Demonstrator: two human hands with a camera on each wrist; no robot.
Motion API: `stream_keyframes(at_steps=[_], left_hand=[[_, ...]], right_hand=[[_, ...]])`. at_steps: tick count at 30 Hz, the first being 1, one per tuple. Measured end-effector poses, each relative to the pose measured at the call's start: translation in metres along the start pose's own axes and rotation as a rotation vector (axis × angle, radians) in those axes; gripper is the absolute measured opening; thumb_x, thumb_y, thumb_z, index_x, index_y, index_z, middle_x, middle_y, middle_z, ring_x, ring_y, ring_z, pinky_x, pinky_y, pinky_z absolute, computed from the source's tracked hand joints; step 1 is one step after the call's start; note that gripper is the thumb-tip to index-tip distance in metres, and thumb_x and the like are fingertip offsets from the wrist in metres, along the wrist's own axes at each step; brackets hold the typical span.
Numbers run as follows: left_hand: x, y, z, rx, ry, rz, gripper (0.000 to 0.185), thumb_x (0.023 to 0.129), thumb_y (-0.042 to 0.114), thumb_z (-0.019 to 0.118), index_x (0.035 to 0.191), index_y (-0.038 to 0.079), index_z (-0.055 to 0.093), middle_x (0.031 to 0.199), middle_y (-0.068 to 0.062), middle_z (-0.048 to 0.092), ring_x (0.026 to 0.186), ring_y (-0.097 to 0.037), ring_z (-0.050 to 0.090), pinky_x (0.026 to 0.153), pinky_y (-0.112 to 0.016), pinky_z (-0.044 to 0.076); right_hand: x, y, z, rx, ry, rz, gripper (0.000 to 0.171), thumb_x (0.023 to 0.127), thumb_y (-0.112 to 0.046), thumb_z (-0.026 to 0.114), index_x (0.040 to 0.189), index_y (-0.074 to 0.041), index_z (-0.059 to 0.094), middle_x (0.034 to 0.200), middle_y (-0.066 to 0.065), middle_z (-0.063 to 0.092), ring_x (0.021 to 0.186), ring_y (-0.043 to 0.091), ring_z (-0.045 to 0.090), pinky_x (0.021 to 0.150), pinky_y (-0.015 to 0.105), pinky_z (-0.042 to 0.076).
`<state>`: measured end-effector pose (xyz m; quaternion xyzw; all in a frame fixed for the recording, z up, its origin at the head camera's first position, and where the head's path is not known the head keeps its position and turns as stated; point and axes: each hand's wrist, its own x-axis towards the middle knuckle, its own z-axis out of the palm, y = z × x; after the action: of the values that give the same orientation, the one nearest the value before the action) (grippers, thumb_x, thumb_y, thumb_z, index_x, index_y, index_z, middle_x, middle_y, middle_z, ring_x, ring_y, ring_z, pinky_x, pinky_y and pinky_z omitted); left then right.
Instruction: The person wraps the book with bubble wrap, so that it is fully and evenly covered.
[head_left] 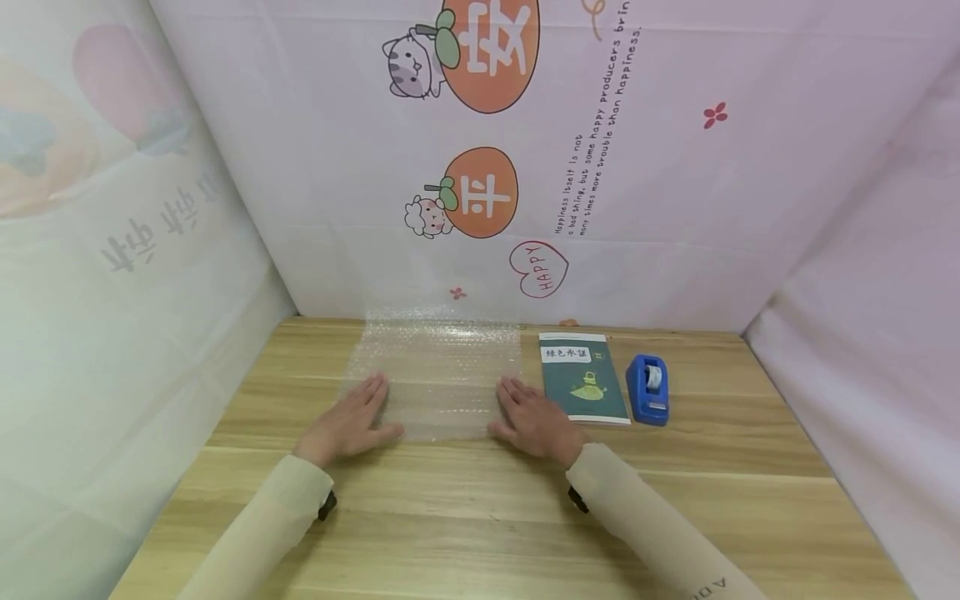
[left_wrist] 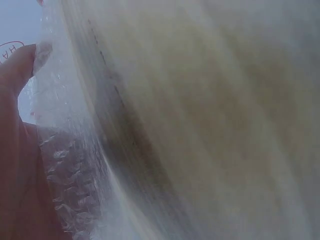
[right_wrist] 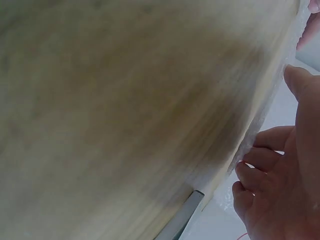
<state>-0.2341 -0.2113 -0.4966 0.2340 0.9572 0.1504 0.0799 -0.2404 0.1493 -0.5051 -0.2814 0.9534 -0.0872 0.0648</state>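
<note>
A clear sheet of bubble wrap point(head_left: 438, 375) is lying flat on the wooden surface point(head_left: 480, 517), running from the backdrop towards the near edge; its bubbles are catching the light and the wood grain is showing through. The left hand point(head_left: 349, 423) is pressing flat on the sheet's left side, grip wide with fingers straight; the right hand point(head_left: 534, 418) is doing likewise on the right side, fingers spread, holding nothing. Behind, the printed backdrop point(head_left: 675, 167) is reading "HAPPY" in a heart, plus "Happiness itself is not a bad thing"; just right of the sheet a dark green booklet point(head_left: 585, 379) is showing a white label with Chinese characters; beside it a small blue tape dispenser point(head_left: 648, 389) is sitting.
</note>
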Motion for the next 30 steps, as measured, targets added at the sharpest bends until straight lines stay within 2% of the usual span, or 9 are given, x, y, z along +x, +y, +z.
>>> stream_keyframes(at_steps=[9,15,23,30], left_hand=[[0.001,0.000,0.002,-0.028,-0.058,-0.026,0.094,0.105,0.053,0.056,0.163,-0.012,0.019,0.174,-0.030,0.014,0.162,-0.048,0.017,0.133,-0.061,0.019],[0.003,0.003,0.003,-0.017,-0.070,-0.045,0.095,0.105,0.054,0.056,0.163,-0.012,0.020,0.173,-0.031,0.015,0.162,-0.048,0.018,0.133,-0.062,0.021],[0.004,0.016,0.002,0.000,-0.094,-0.079,0.095,0.105,0.053,0.057,0.162,-0.013,0.020,0.173,-0.032,0.014,0.162,-0.049,0.017,0.133,-0.061,0.021],[0.007,0.027,0.009,-0.006,-0.078,-0.081,0.094,0.106,0.051,0.056,0.160,-0.017,0.021,0.171,-0.035,0.015,0.162,-0.050,0.017,0.134,-0.059,0.020]], right_hand=[[0.001,0.003,0.003,-0.002,-0.018,0.004,0.083,0.109,-0.055,0.048,0.163,0.006,0.030,0.172,0.024,0.030,0.161,0.039,0.029,0.132,0.052,0.029],[0.003,0.003,0.003,-0.004,-0.015,0.012,0.082,0.109,-0.055,0.049,0.163,0.005,0.031,0.172,0.023,0.030,0.162,0.039,0.029,0.133,0.052,0.029],[0.003,-0.004,-0.004,0.010,0.003,0.016,0.081,0.109,-0.054,0.048,0.163,0.004,0.033,0.172,0.022,0.031,0.162,0.038,0.029,0.133,0.053,0.028],[0.005,-0.014,-0.004,-0.010,0.012,0.006,0.079,0.109,-0.054,0.047,0.163,0.003,0.032,0.172,0.022,0.031,0.161,0.038,0.029,0.133,0.052,0.028]])
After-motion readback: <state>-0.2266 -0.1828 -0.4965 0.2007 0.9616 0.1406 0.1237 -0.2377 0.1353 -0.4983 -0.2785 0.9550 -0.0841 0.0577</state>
